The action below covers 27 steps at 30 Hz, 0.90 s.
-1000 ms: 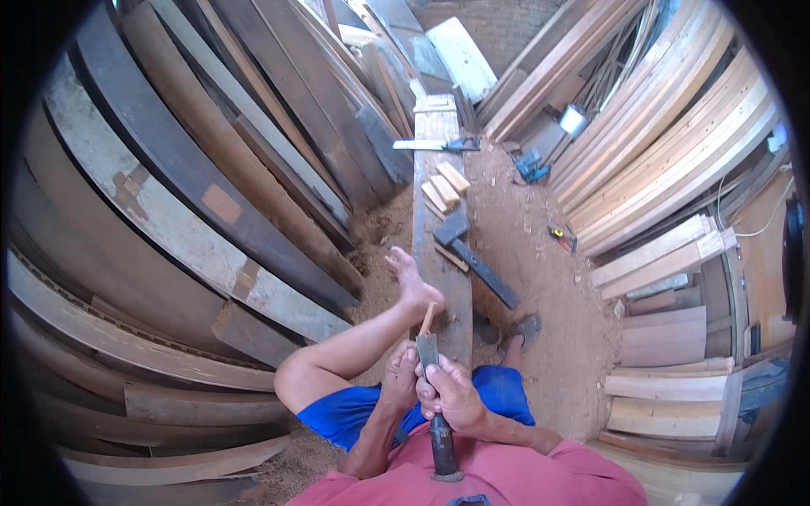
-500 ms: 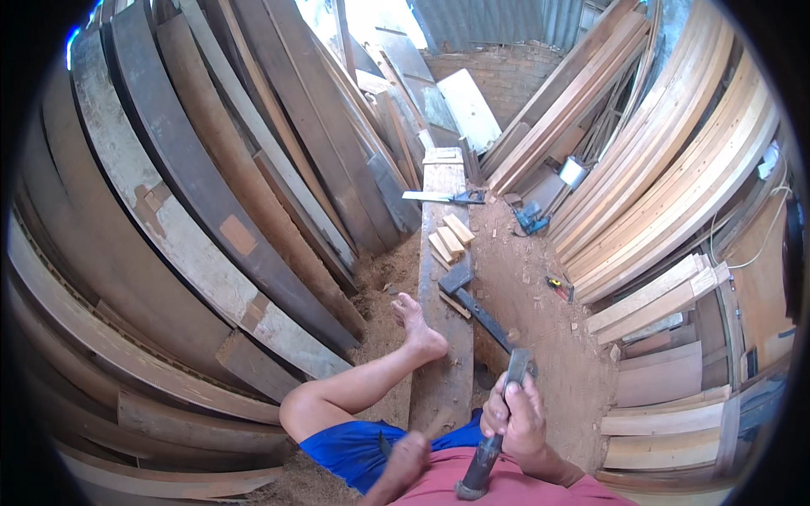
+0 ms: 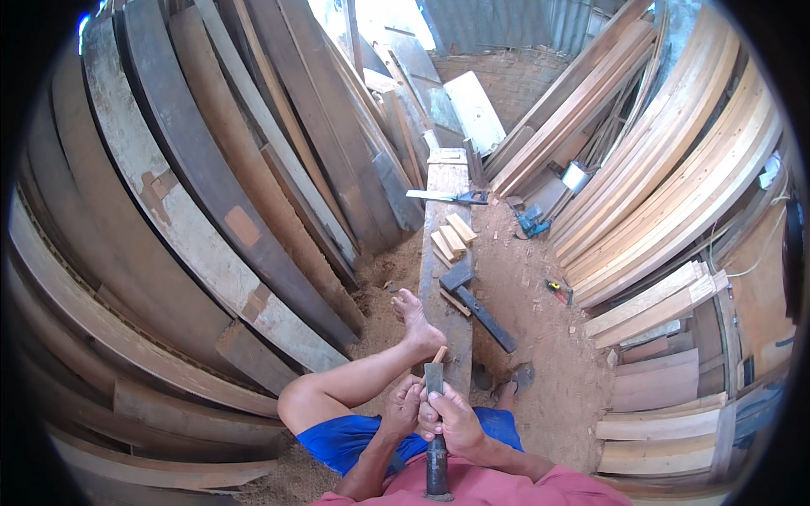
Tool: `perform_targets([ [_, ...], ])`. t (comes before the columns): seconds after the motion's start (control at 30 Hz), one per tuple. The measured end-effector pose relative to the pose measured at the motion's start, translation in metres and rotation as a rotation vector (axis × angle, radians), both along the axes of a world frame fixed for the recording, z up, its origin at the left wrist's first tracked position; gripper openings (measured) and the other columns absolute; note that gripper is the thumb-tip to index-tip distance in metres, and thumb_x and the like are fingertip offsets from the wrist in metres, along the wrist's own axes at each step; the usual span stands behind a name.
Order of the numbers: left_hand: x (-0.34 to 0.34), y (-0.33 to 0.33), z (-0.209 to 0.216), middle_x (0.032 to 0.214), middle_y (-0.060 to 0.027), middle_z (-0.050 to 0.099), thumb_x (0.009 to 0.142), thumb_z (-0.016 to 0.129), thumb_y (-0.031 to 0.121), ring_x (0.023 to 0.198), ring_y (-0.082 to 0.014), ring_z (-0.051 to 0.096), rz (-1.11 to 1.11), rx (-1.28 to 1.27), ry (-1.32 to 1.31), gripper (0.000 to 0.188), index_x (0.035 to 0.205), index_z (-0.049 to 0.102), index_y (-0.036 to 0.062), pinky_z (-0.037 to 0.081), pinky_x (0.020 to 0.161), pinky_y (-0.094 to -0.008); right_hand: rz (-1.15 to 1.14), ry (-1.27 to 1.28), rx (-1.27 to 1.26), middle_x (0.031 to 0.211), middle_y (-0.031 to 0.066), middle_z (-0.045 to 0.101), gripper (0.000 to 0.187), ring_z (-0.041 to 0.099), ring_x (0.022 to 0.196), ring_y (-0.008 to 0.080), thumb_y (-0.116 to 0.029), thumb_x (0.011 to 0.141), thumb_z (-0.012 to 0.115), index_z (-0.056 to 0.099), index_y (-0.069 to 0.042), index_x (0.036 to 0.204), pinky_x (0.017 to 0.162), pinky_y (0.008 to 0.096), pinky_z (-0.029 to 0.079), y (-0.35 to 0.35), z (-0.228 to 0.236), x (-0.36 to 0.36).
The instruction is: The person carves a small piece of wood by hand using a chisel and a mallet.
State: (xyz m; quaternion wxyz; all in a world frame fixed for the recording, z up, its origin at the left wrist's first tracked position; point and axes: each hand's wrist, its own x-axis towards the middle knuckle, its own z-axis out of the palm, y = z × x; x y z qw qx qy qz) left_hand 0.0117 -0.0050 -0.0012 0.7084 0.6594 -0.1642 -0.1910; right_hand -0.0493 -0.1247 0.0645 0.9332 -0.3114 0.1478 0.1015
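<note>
Close to my body, my right hand (image 3: 453, 420) wraps round a chisel (image 3: 434, 379) with a wide grey blade and a dark handle. Its blade points up and away from me, while the handle end rests near the red shirt. My left hand (image 3: 404, 406) is closed right beside the blade. A thin strip of light wood (image 3: 440, 354) sticks up past the blade tip and appears to be held in that hand; its lower part is hidden. Ahead, a dark hammer or mallet (image 3: 483, 316) lies across the edge of the long wooden bench (image 3: 432, 291).
Small pale wood blocks (image 3: 453, 236) and a handsaw (image 3: 439, 196) lie farther up the bench. My bare foot (image 3: 415, 325) rests on it. On the floor at right are a blue power tool (image 3: 531, 221) and a yellow-and-red hand tool (image 3: 558, 291). Boards (image 3: 278, 194) lean along both sides.
My right hand has brought the chisel left and turned it upright in front of me. My left hand has risen to meet it, and the wood strip now shows beside the blade.
</note>
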Motion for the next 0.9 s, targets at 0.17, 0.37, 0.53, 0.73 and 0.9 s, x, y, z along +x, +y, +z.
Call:
perform_targets([
  [0.17,-0.035,0.037,-0.024,0.073,0.0015,0.054,0.101,0.045,0.021,0.065,-0.0068,0.049,-0.139,0.113,-0.210,0.026,0.088,0.058,0.0032,0.044,0.059,-0.0267,-0.245,-0.090,-0.028,0.066,-0.0011,0.041,0.010,0.039,0.047,0.0085,-0.019,0.100,0.043,0.045,-0.009,0.101,0.045,0.0283,0.041,-0.024,0.030,-0.013],
  [0.37,-0.031,0.053,-0.016,0.067,-0.0020,0.054,0.098,0.051,0.019,0.064,-0.0084,0.051,-0.117,0.311,0.082,0.021,0.092,0.061,0.0015,0.043,0.058,-0.0259,-0.299,-0.086,-0.615,0.066,0.0001,0.049,0.017,0.042,0.045,0.0063,-0.024,0.098,0.051,0.050,-0.007,0.102,0.042,0.0245,0.043,-0.085,0.006,-0.001],
  [0.53,0.014,0.014,0.019,0.073,-0.0007,0.057,0.094,0.060,0.016,0.067,-0.0072,0.052,-0.301,0.206,-0.058,0.015,0.098,0.065,0.0016,0.043,0.060,-0.0250,-0.068,-0.013,-0.872,0.066,-0.0030,0.053,0.016,0.048,0.052,0.0036,-0.024,0.094,0.061,0.057,-0.008,0.091,0.045,0.0227,0.041,-0.087,-0.014,0.014],
  [0.73,0.027,-0.004,-0.003,0.088,-0.0001,0.060,0.091,0.063,0.007,0.077,-0.0056,0.054,-0.019,-0.082,0.099,0.024,0.115,0.058,0.0031,0.045,0.065,-0.0228,-0.031,-0.036,-0.799,0.068,-0.0025,0.056,0.018,0.048,0.051,0.0030,-0.025,0.094,0.062,0.058,-0.009,0.088,0.045,0.0220,0.040,-0.082,-0.037,0.008],
  [0.9,0.021,-0.031,-0.005,0.095,0.0003,0.060,0.096,0.058,0.014,0.088,-0.0077,0.056,-0.045,-0.326,0.262,0.026,0.119,0.056,0.0026,0.048,0.077,-0.0258,-0.096,0.024,-0.454,0.071,-0.0003,0.059,0.019,0.046,0.049,0.0022,-0.027,0.094,0.063,0.058,-0.009,0.094,0.045,0.0202,0.038,-0.059,-0.051,0.013],
])
